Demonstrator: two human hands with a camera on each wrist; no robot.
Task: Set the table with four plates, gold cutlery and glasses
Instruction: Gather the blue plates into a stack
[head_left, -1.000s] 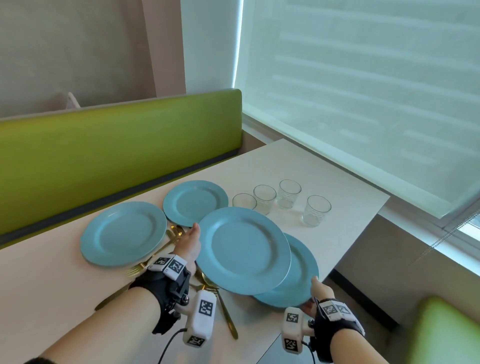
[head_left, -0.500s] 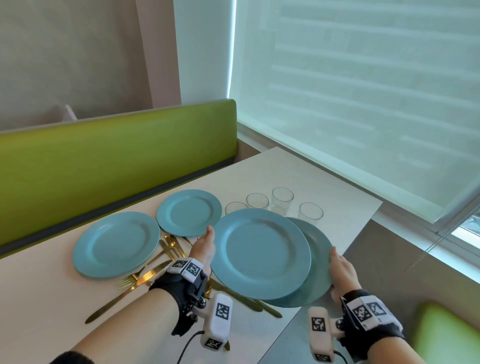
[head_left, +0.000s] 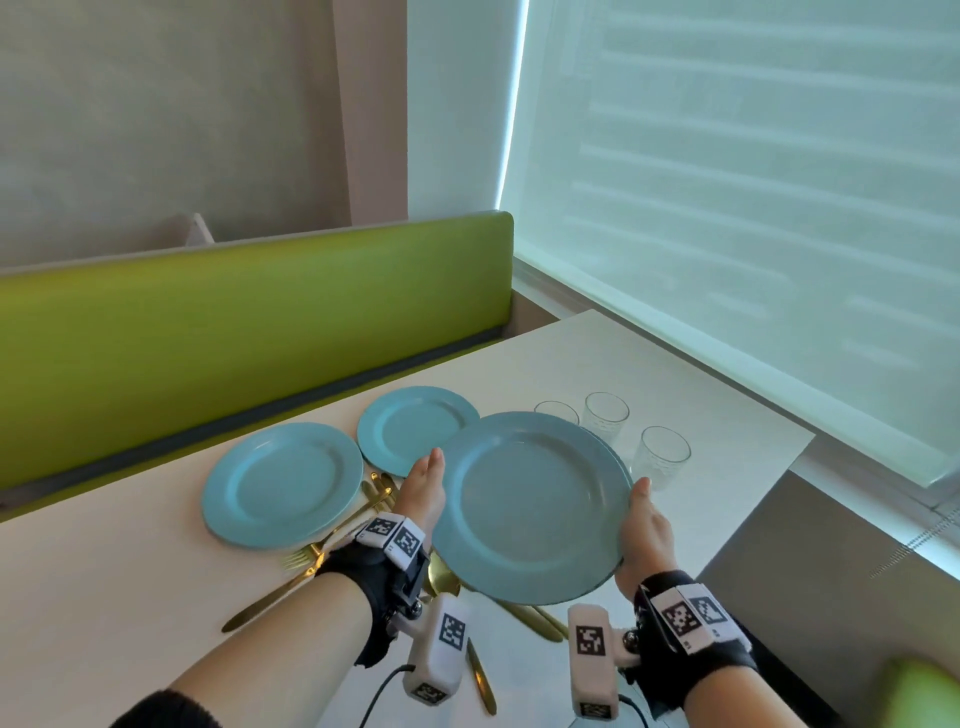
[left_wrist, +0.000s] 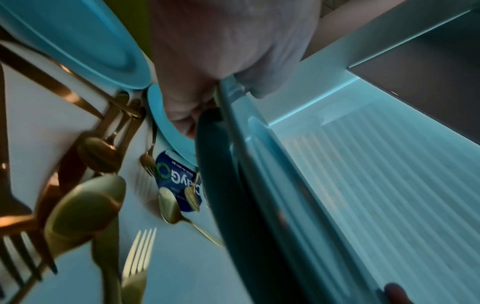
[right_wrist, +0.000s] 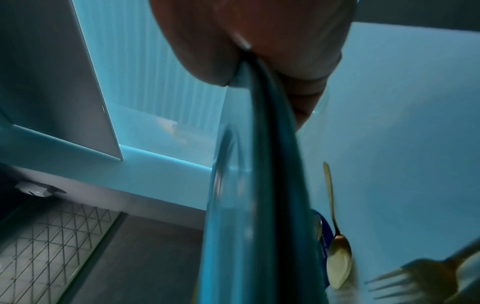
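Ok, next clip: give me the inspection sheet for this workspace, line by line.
Surface: pale rectangular table, window side bare.
Job's things: two round blue plates lying flat; stacked blue plates held above the table; gold forks, knives and spoons scattered loose; three clear glasses visible.
Clutter: round blue sticker on the tabletop.
Grippers: left hand and right hand grip opposite rims of the stack.
Cables: black leads from wrist cameras.
Surroundings: green bench back, blinded window.

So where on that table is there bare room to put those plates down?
Bare tabletop lies beyond the glasses toward the window, and at the near left corner before the large blue plate. The middle is crowded: gold cutlery lies scattered under the held plates.
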